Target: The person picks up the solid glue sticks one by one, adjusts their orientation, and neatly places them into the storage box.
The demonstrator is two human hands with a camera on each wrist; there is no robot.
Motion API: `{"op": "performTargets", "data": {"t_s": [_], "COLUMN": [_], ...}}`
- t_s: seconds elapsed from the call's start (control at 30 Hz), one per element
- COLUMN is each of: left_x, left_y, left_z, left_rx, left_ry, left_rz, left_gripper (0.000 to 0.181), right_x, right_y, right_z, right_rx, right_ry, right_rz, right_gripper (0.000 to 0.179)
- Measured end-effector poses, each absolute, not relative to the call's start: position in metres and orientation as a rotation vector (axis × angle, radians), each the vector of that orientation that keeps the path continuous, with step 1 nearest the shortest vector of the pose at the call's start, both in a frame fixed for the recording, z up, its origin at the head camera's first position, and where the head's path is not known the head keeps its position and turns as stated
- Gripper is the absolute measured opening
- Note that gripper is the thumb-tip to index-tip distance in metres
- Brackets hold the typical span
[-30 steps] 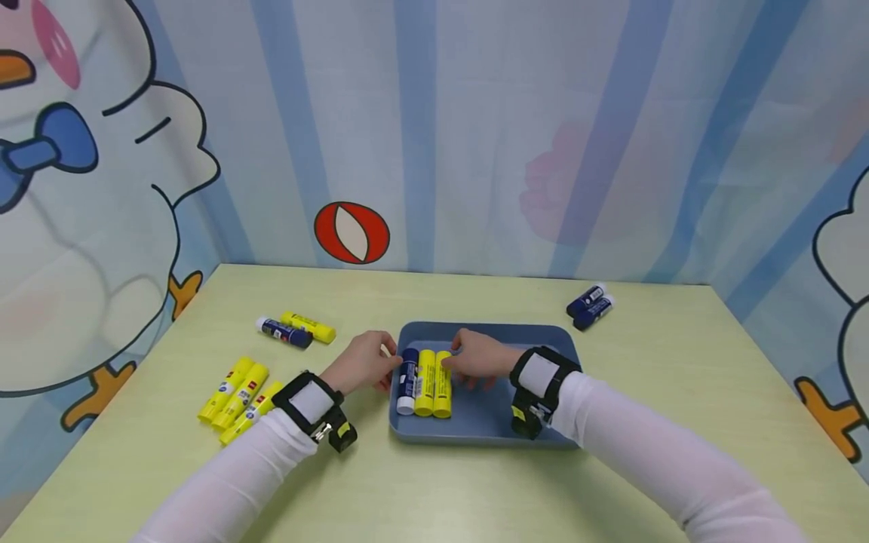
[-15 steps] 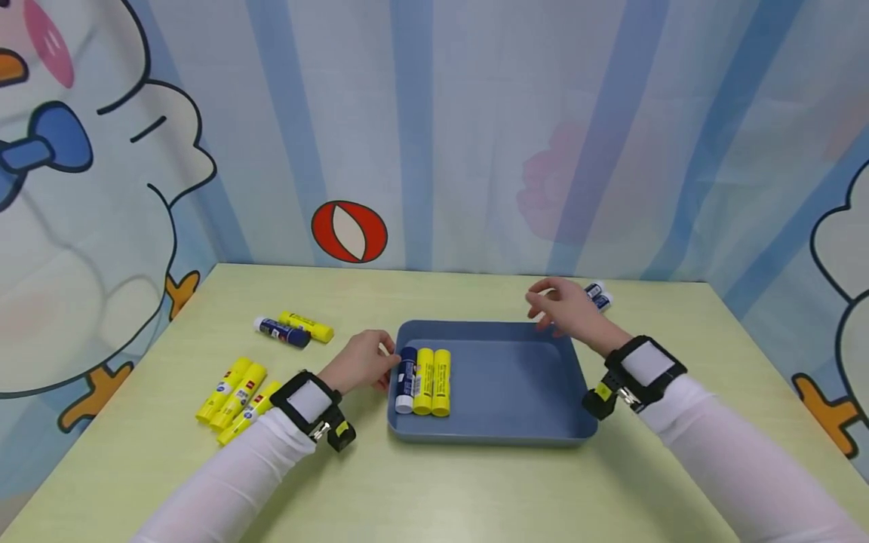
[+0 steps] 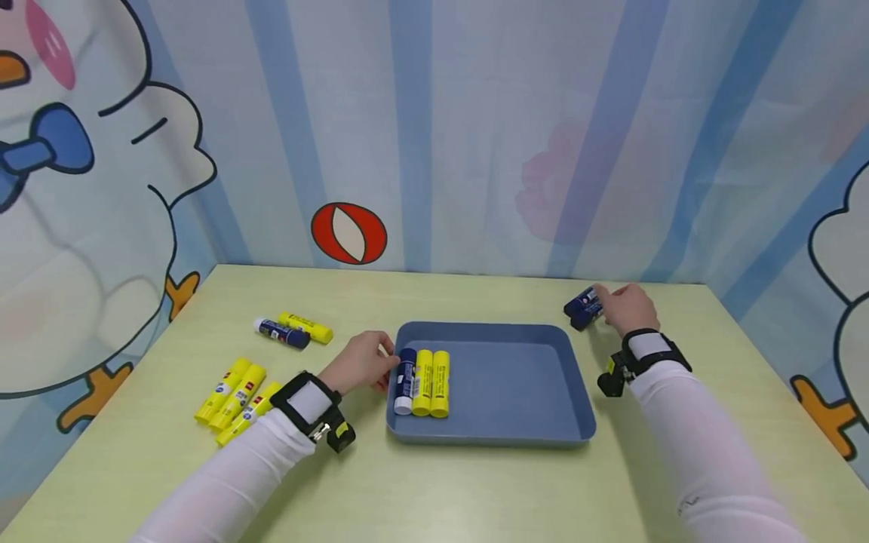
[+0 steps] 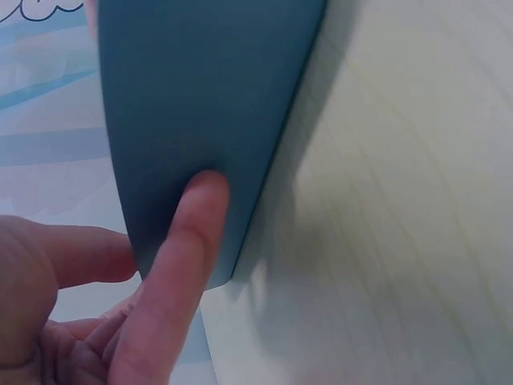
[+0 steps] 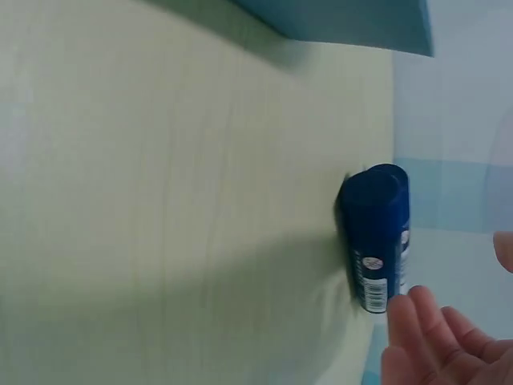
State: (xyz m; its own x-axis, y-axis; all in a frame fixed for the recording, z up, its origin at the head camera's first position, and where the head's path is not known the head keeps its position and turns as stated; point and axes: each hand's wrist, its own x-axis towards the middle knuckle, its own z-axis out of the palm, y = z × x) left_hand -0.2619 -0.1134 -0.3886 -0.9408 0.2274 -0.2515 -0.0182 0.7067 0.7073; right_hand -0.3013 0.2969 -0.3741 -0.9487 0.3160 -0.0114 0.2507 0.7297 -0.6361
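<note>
Reaching forward, right hand (image 3: 630, 308) hovers at 2 navy tubes (image 5: 373, 228), thumb and fingers apart.

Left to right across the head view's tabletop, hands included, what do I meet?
Three yellow glue sticks → navy-and-yellow glue stick pair → left hand → navy glue stick in the tray → two yellow glue sticks beside it → two navy glue sticks → right hand.

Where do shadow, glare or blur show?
Head: soft shadow beside the right sleeve, pale sheen on the table near the wearer, no obvious blur. Left wrist: dim tray wall, shadow along it, slightly soft detail. Right wrist: broad shadow across the table, barcode discernible on one blue glue stick.
</note>
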Motion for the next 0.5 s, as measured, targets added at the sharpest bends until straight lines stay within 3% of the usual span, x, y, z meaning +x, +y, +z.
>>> {"op": "performTargets", "data": {"t_s": [0.27,0.5], "left_x": [-0.2626,-0.2619], "left_y": [-0.1120,-0.1133], "left_z": [-0.3907,-0.3883], "left_rx": [0.158,0.153], "left_ry": [2.600,2.611], "left_rz": [1.050,1.047], "left_gripper": [0.013,0.013], "right_x": [-0.3079,-0.3051], "right_y": [0.2905,0.2871], "right_z": [-0.3832,-0.3794], "right_rx": [-0.665,-0.656], "right_ry": [-2.951,-3.006], "right_rz": [0.887,0.928], "right_gripper": [0.056,0.055]}}
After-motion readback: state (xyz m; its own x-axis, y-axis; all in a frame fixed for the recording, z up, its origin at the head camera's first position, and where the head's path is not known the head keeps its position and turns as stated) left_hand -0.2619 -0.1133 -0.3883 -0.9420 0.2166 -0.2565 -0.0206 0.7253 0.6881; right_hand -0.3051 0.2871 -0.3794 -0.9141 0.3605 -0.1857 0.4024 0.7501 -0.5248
